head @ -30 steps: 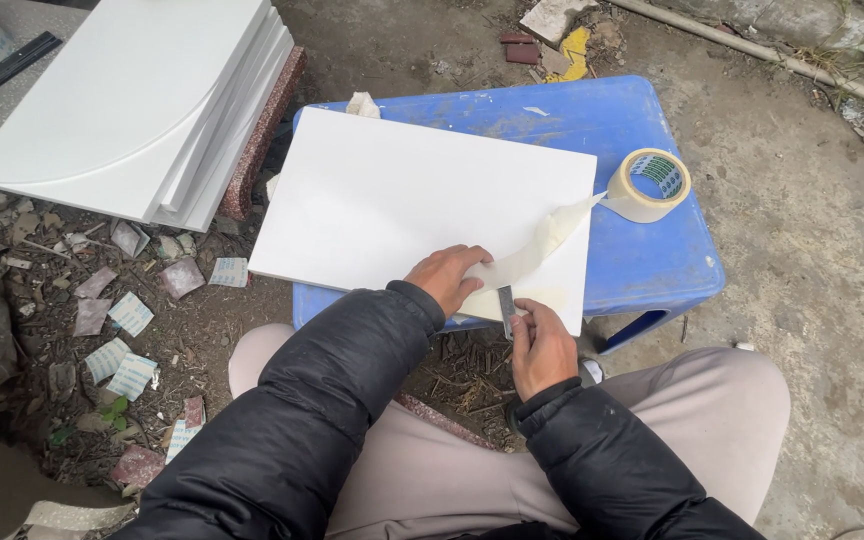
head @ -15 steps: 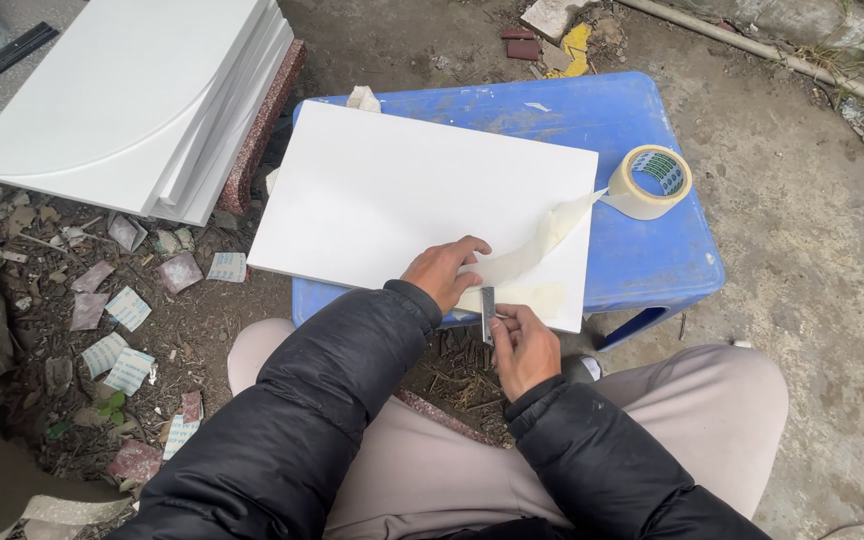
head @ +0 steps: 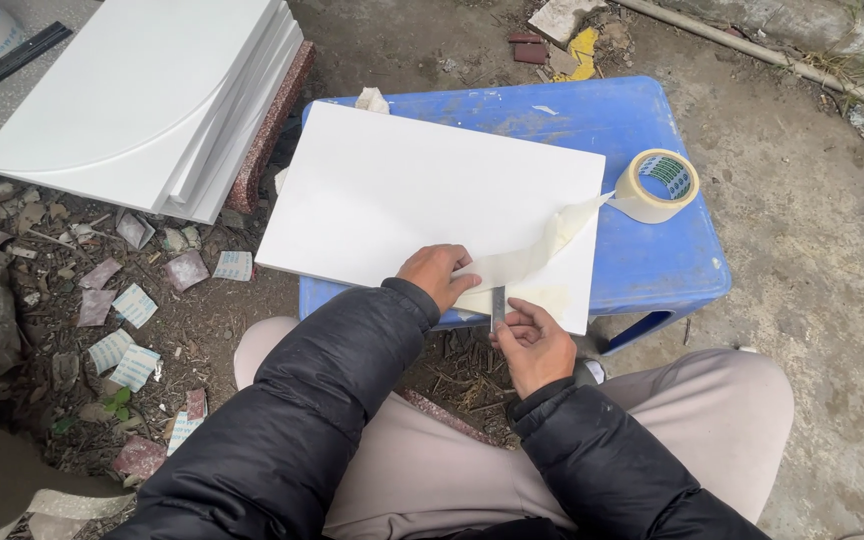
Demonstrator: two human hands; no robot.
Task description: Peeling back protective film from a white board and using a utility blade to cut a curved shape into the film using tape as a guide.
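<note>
Small rectangular white-and-blue printed slips (head: 122, 335) — perhaps peeled labels — lie scattered on the dirt left of the stool; a round green-and-white label (head: 668, 176) sits inside the tape roll's core.
</note>
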